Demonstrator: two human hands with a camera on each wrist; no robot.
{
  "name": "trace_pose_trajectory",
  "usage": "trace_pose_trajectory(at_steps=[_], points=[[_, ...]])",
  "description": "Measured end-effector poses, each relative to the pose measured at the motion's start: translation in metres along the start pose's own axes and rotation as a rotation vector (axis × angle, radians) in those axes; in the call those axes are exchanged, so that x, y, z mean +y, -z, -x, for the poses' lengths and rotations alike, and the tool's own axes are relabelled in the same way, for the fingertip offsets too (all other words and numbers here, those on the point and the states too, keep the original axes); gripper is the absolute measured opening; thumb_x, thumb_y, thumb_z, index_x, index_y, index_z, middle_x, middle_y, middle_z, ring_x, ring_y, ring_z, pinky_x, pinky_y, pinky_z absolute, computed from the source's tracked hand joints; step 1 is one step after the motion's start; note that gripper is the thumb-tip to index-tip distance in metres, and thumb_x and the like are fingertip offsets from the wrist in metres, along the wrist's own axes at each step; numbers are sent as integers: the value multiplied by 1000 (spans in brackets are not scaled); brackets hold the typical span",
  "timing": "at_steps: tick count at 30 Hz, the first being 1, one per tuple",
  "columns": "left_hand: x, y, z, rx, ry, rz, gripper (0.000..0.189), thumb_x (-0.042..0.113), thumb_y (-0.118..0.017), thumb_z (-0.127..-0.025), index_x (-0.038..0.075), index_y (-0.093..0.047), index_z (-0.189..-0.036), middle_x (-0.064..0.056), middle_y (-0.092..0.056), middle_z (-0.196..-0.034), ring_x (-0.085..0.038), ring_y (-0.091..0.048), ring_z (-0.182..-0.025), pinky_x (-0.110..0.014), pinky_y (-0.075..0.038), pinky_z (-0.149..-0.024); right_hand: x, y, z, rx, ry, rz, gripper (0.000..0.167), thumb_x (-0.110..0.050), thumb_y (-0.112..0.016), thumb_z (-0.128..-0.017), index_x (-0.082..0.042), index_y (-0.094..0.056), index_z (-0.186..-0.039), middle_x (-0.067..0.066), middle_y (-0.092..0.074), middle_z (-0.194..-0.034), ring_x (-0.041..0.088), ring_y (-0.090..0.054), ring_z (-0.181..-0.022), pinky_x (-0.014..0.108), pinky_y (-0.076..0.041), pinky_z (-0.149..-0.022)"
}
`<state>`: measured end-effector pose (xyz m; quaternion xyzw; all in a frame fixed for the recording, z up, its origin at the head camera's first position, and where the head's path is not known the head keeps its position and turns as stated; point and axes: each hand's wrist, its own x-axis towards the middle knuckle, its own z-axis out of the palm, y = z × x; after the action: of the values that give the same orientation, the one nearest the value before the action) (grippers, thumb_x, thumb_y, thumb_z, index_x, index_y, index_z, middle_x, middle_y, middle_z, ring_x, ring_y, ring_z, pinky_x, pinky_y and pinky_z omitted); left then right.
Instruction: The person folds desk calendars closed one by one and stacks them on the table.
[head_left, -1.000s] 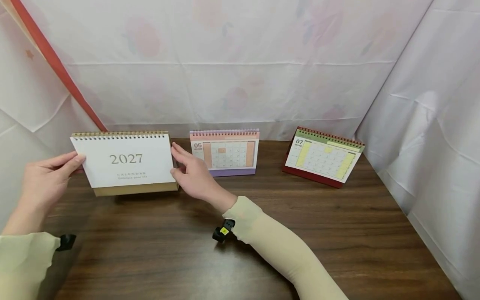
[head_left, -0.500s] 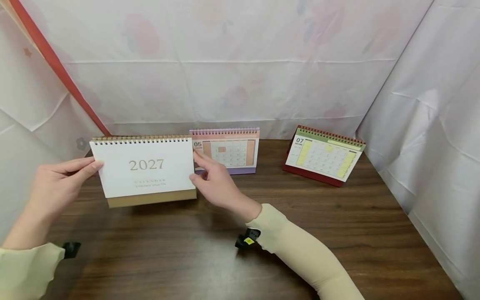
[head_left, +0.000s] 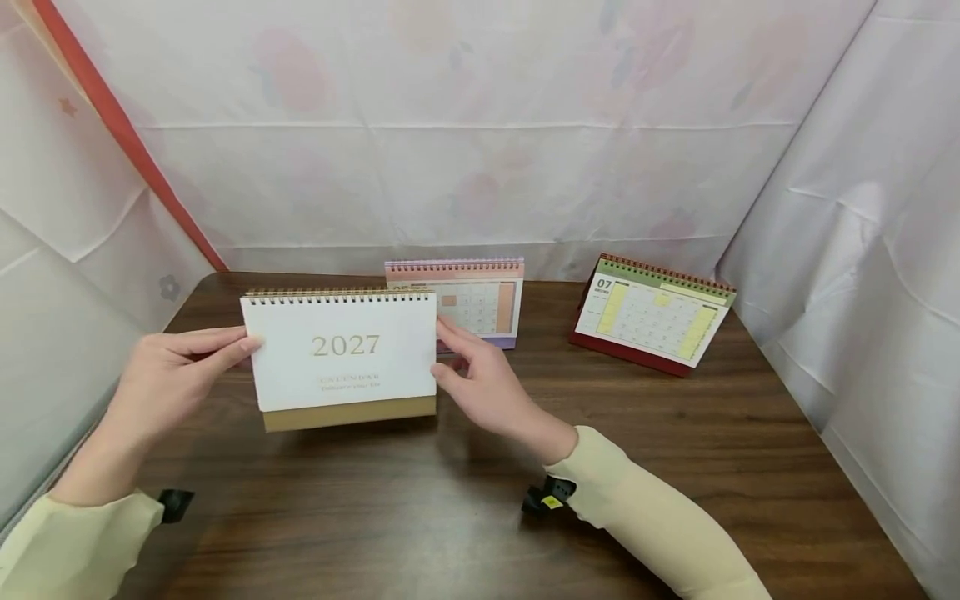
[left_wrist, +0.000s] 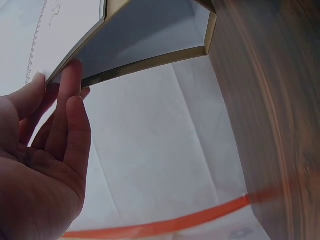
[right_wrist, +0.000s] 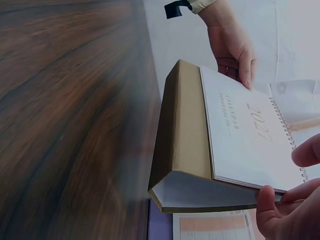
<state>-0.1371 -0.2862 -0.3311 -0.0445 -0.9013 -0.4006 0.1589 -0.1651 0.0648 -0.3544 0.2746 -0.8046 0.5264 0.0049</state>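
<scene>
Both hands grip a white desk calendar (head_left: 345, 350) marked 2027, which has a spiral binding along its top and a tan stand. My left hand (head_left: 176, 367) pinches its left edge, thumb on the front page and fingers behind, as the left wrist view also shows. On the opposite side my right hand (head_left: 487, 379) holds the right edge between thumb and fingers. In the right wrist view the tan base (right_wrist: 190, 120) is tilted above the wooden surface, and its hollow triangular end shows. A pink and purple calendar (head_left: 487, 304) stands behind, its left part hidden by the white one.
A green and yellow calendar (head_left: 652, 312) on a dark red stand sits at the right, turned at an angle. The dark wooden table (head_left: 465, 517) is bordered by white cloth (head_left: 480, 150) at the back and sides. A red strip (head_left: 135, 150) runs down the left corner.
Both hands have carried the white calendar to the right and nearer the person. It now overlaps the left part of the pink calendar in the head view. The other two calendars stay put.
</scene>
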Motion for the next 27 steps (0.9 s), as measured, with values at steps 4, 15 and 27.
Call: trace_pose_trajectory(at_steps=[4, 15, 27], points=[[7, -8, -2, -24, -46, -21, 30, 25, -78, -89, 9, -77, -114, 21, -71, -93, 17, -59, -88, -7, -42, -69, 3, 10, 10, 30, 23, -20, 54, -3, -62, -97, -3, -44, -148, 5, -37, -156, 14, -50, -129, 33, -53, -88], [26, -50, -12, -83, -214, 55, 23, 16, -78, -88, 6, -78, -109, -10, -73, -107, 7, -63, -92, -11, -48, -68, 17, 51, 38, 119, 57, 1, 49, -2, -64, -97, 1, -50, -144, 10, -44, -152, 23, -52, -128, 37, -52, -90], [31, -86, -16, -151, -251, 157, 19, 15, -78, -87, 10, -80, -106, -7, -74, -105, -6, -69, -91, -16, -53, -70, 35, 71, 68, 121, 5, 36, 47, -5, -62, -99, -3, -51, -144, 5, -43, -153, 19, -49, -132, 37, -52, -93]])
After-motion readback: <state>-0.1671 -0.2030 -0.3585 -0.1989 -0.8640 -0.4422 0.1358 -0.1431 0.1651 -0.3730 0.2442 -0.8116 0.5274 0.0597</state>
